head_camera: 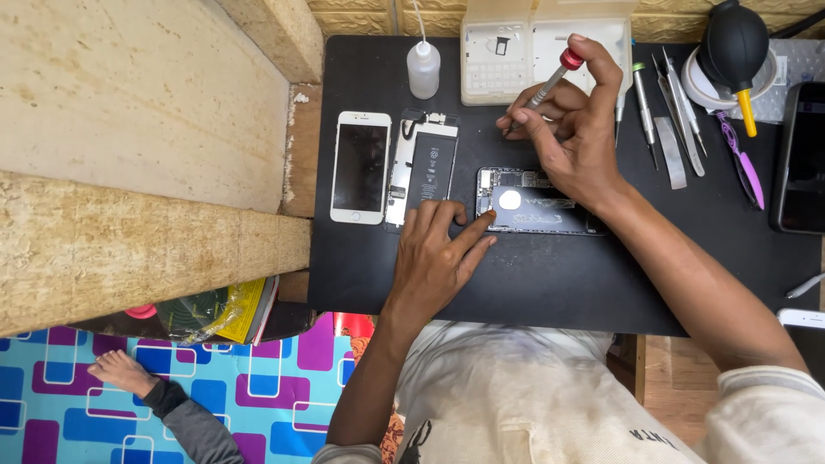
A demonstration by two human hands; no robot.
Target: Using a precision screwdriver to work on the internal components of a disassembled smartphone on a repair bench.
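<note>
Here my right hand [576, 137] pinches the slim red-capped screwdriver [550, 84], tip just below the grip on the opened phone [528, 202], a light, fragile chassis my left hand [438, 253] steadies flat by its edge.

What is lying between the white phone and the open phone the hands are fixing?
A phone screen part, turned inside up, lies between the white phone and the open phone. The left hand covers its lower end, seen from the head camera.
</note>
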